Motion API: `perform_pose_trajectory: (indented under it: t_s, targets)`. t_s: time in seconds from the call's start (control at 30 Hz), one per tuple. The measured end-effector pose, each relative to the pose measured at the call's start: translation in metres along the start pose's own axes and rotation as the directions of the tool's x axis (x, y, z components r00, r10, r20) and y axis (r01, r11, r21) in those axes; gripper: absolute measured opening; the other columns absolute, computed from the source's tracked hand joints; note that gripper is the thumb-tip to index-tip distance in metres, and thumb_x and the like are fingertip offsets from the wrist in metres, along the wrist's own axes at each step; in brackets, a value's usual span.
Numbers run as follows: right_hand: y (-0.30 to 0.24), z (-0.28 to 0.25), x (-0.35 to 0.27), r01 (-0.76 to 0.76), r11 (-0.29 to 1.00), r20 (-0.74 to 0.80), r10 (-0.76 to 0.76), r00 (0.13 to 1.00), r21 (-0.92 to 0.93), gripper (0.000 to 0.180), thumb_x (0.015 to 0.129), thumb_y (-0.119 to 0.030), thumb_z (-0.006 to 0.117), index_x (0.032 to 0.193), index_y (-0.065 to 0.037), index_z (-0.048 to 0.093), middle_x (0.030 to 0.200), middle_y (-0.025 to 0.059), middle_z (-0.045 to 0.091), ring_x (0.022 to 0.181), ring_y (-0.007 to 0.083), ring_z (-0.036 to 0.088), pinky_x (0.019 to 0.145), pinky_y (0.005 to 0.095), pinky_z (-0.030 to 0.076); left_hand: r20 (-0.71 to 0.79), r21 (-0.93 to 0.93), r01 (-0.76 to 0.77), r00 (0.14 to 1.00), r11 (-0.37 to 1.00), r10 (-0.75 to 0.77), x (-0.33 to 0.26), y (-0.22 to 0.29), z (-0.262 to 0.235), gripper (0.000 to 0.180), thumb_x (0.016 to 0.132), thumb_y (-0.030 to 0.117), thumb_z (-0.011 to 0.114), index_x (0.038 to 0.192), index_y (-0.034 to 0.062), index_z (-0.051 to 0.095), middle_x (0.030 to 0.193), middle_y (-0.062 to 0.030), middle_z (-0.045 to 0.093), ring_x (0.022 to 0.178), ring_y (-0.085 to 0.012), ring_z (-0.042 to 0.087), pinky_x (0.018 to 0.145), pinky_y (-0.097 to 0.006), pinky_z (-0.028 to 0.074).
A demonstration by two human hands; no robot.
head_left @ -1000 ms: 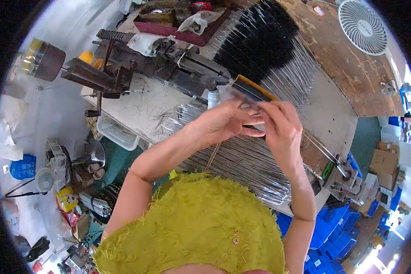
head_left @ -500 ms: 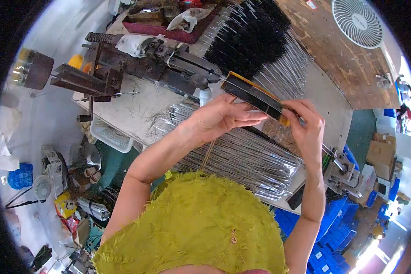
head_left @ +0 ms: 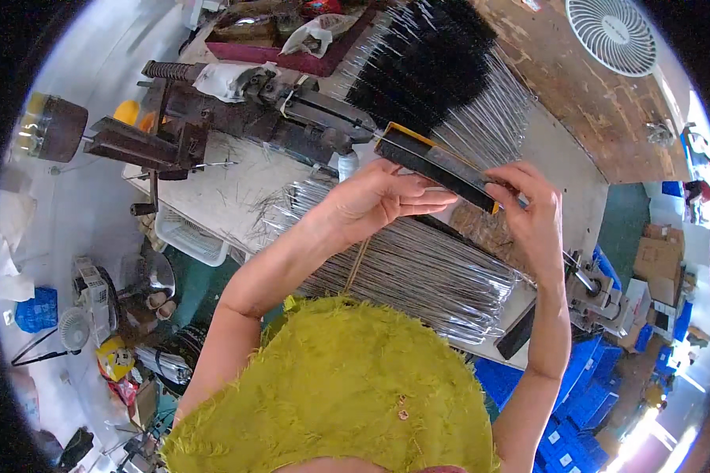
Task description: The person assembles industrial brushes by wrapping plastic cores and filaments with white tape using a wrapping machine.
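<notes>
A long black bar with yellow edges [head_left: 438, 167] slants in front of the machine's spindle, and a thin metal wire [head_left: 418, 153] runs along it. At the bar's right end, the thumb and forefinger of my right hand [head_left: 532, 201] are pinched together on the wire; the fingertips partly cover the contact. My left hand [head_left: 379, 197] lies palm up just below the bar, fingers stretched out, with its fingertips close to the bar's lower edge. Below it spreads a thick layer of silver wire rods [head_left: 418, 276]. Black-bristled wire brushes [head_left: 426, 67] are piled beyond the bar.
A dark metal twisting machine [head_left: 237, 118] occupies the table's left side. Behind it sits a dark red tray [head_left: 323, 61] with bags. A white fan [head_left: 612, 35] stands at far right, and a metal clamp-like device [head_left: 592, 288] near the right edge. A white basket [head_left: 189, 236] hangs below left.
My left hand has shifted slightly up against the bar's lower side, its fingers closer together. My right hand keeps its pinch at the bar's right end. The whole view has moved slightly.
</notes>
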State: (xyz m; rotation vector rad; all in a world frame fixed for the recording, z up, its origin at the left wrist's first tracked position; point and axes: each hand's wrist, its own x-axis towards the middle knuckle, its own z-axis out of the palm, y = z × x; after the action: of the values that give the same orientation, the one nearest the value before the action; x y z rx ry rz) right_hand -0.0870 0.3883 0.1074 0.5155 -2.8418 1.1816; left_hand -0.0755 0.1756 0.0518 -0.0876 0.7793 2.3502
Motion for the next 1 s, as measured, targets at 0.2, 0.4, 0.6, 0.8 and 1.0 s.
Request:
perform_pose_trajectory:
  t_s: [0.2,0.4,0.6,0.8,1.0]
  targets:
    - [-0.025,0.020,-0.003,0.086,0.993,-0.069,-0.081,0.994,0.079,0.015,0.074,0.002,0.062,0.088,-0.002,0.065,0.083,0.0128,0.061,0.075,0.0278,0.060,0.068,0.0322,0.047,0.024,-0.053,-0.025,0.999,0.998,0.026,-0.001,-0.010,-0.013,0.040,0.079,-0.004,0.053,0.118,-0.0017,0.045,0.118,-0.0158,0.055,0.110,-0.0305,0.055,0.096,-0.041,0.044]
    - [-0.022,0.038,0.000,0.178,0.984,-0.082,-0.176,0.981,0.022,0.015,0.074,0.003,0.061,0.088,-0.002,0.065,0.083,0.0122,0.060,0.074,0.0262,0.059,0.064,0.0319,0.048,0.017,-0.057,-0.024,1.000,0.998,0.025,0.000,-0.013,-0.012,0.049,0.077,-0.003,0.055,0.123,0.0021,0.040,0.121,-0.0126,0.054,0.110,-0.0289,0.055,0.097,-0.044,0.042]
    - [-0.017,0.027,0.020,0.098,0.990,-0.028,-0.096,0.995,0.104,0.016,0.074,0.003,0.061,0.089,0.000,0.065,0.082,0.0117,0.060,0.070,0.0238,0.060,0.062,0.0298,0.046,0.107,-0.014,-0.073,0.991,0.997,0.074,-0.001,-0.008,-0.009,0.051,0.078,-0.005,0.050,0.126,-0.0011,0.035,0.123,-0.0152,0.050,0.112,-0.0282,0.054,0.098,-0.037,0.043]
    - [-0.015,0.027,0.021,0.098,0.995,0.026,-0.098,0.995,0.012,0.015,0.075,0.002,0.060,0.089,-0.001,0.065,0.081,0.0105,0.061,0.070,0.0228,0.060,0.063,0.0296,0.047,0.129,0.008,-0.094,0.987,0.996,0.092,0.000,-0.010,-0.008,0.047,0.077,-0.004,0.052,0.123,-0.0021,0.040,0.122,-0.0161,0.051,0.110,-0.0278,0.055,0.098,-0.036,0.043]
    - [-0.009,0.013,0.016,0.068,0.993,-0.053,-0.063,0.997,0.092,0.015,0.073,0.002,0.062,0.088,-0.001,0.065,0.081,0.0107,0.061,0.070,0.0222,0.060,0.062,0.0299,0.047,0.074,-0.159,-0.040,0.996,0.986,0.052,0.006,-0.001,-0.007,0.050,0.094,0.037,0.041,0.124,-0.0023,0.043,0.117,-0.0202,0.055,0.107,-0.0329,0.056,0.096,-0.038,0.043]
